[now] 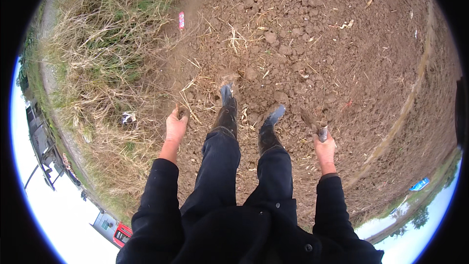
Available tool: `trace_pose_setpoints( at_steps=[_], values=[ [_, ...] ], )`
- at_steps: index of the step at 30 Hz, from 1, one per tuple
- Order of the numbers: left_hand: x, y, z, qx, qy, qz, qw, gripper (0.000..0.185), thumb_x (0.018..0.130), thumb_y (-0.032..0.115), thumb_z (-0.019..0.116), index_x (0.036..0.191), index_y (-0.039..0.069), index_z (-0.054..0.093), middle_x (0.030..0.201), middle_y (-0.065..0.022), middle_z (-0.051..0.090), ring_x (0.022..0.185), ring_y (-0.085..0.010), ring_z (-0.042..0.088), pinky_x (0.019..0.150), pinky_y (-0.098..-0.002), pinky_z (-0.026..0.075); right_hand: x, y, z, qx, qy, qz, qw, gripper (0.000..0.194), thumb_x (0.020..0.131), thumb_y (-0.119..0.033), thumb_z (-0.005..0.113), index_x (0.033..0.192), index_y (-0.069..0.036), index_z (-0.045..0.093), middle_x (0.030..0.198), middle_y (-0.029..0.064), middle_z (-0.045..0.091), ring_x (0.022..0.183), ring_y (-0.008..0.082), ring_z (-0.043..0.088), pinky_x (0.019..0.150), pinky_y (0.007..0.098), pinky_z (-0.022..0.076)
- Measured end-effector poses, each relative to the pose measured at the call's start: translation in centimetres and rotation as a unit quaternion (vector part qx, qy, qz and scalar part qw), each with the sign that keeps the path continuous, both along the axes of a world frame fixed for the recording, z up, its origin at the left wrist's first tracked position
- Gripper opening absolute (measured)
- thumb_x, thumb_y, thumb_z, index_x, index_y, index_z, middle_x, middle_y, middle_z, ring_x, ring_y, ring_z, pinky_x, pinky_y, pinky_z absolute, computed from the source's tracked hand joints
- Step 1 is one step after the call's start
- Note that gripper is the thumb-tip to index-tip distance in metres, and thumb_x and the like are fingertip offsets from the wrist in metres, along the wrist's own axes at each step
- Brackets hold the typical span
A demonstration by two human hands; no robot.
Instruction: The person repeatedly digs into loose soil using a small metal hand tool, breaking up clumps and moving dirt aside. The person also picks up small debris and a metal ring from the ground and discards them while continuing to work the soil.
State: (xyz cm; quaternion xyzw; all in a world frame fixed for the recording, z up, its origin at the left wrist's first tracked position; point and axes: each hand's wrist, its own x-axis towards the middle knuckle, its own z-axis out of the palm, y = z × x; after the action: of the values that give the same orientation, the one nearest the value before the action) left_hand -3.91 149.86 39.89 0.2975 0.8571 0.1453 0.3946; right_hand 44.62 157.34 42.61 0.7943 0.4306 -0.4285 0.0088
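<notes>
My left hand is curled in front of the left leg's outer side, around a small brown thing that I cannot make out. On the other side, my right hand grips a short grey, round handle; a muddy, blurred part, perhaps a blade, reaches forward from it towards the soil. Between the hands, two dark rubber boots caked with mud stand on the brown soil, one a little ahead of the other.
Dry grass lines the left side. A red and white wrapper lies at its edge. Clods and straw cover the soil ahead. A shallow muddy furrow curves along the right. A blue object lies farther off, and a red vehicle stands behind left.
</notes>
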Motion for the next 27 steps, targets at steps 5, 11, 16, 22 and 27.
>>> trace_pose_setpoints(
  at_steps=[5,11,16,22,27],
  values=[
    [-3.0,4.8,-3.4,-0.119,-0.007,0.001,0.993,0.020,0.082,0.010,0.061,0.100,0.002,0.062,0.078,-0.0012,0.063,0.068,-0.0070,0.054,0.063,-0.0245,0.046,-4.5,3.4,-1.4,0.026,0.009,-0.023,0.999,0.024,0.076,-0.017,0.066,0.092,0.000,0.063,0.074,0.0133,0.065,0.065,0.0197,0.062,0.065,0.0338,0.0481],
    [-7.4,8.7,-7.5,-0.064,-0.045,-0.058,0.995,0.028,0.080,0.025,0.064,0.097,0.003,0.063,0.073,-0.0140,0.064,0.064,-0.0223,0.060,0.066,-0.0326,0.047,-10.9,6.7,-2.5,0.057,-0.016,-0.034,0.998,0.025,0.076,-0.018,0.066,0.092,0.000,0.062,0.075,0.0142,0.066,0.069,0.0240,0.064,0.066,0.0345,0.0488],
    [-10.7,9.8,-7.9,-0.066,-0.058,-0.044,0.995,0.028,0.082,0.024,0.064,0.099,0.002,0.062,0.074,-0.0112,0.065,0.064,-0.0190,0.059,0.065,-0.0317,0.047,-14.9,10.0,-0.4,0.000,-0.007,-0.030,1.000,0.025,0.075,-0.018,0.066,0.093,0.000,0.062,0.077,0.0142,0.066,0.070,0.0234,0.065,0.067,0.0342,0.0493],
    [-11.7,11.5,-7.9,-0.044,-0.050,-0.051,0.996,0.027,0.084,0.023,0.064,0.096,-0.001,0.062,0.082,-0.0098,0.066,0.072,-0.0137,0.058,0.070,-0.0287,0.046,-15.6,14.6,-2.0,0.062,0.033,-0.053,0.996,0.024,0.077,-0.017,0.065,0.094,0.000,0.063,0.071,0.0109,0.063,0.061,0.0184,0.058,0.064,0.0299,0.0480],
    [-9.7,10.9,-10.3,-0.122,-0.085,-0.066,0.987,0.022,0.084,0.012,0.061,0.103,0.002,0.061,0.086,-0.0031,0.064,0.071,-0.0102,0.057,0.065,-0.0252,0.046,-14.5,19.2,-10.0,0.090,0.008,0.098,0.991,0.032,0.077,-0.020,0.064,0.105,-0.003,0.061,0.082,0.0187,0.066,0.078,0.0326,0.065,0.071,0.0368,0.0501]
  ],
)
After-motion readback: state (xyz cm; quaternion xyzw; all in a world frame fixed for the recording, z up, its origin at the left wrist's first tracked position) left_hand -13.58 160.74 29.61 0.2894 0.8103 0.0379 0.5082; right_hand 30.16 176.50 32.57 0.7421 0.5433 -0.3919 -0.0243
